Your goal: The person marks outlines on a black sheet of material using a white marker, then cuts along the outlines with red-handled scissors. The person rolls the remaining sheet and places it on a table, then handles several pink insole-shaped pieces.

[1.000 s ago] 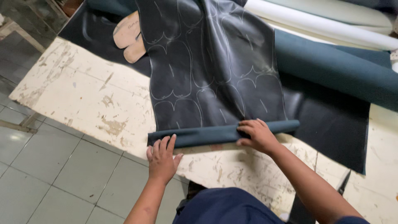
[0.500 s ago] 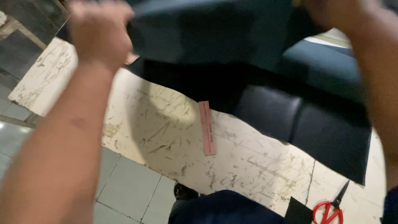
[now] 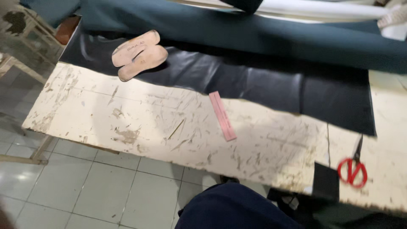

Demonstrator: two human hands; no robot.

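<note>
Neither of my hands shows in the head view now. A dark sheet of leather-like material (image 3: 254, 85) lies flat across the far half of the scratched white worktable (image 3: 127, 123). Two tan sole-shaped cardboard patterns (image 3: 137, 54) rest overlapping on its left part. A narrow pink strip (image 3: 222, 115) lies on the bare table just in front of the sheet's near edge. Red-handled scissors (image 3: 352, 169) lie at the right, near the table's front edge, beside a small dark offcut (image 3: 325, 181).
Behind the sheet lies a long dark teal fabric roll (image 3: 263, 34), with a white roll (image 3: 322, 9) beyond it. A wooden frame (image 3: 25, 38) stands at the left over pale tiled floor (image 3: 85, 191). My dark blue clothing (image 3: 229, 208) shows at the bottom.
One second ago both hands pressed on a rolled edge of a patterned dark sheet; they then lifted that sheet up and away. It and both hands are now out of view, uncovering the table, pink strip and scissors.
</note>
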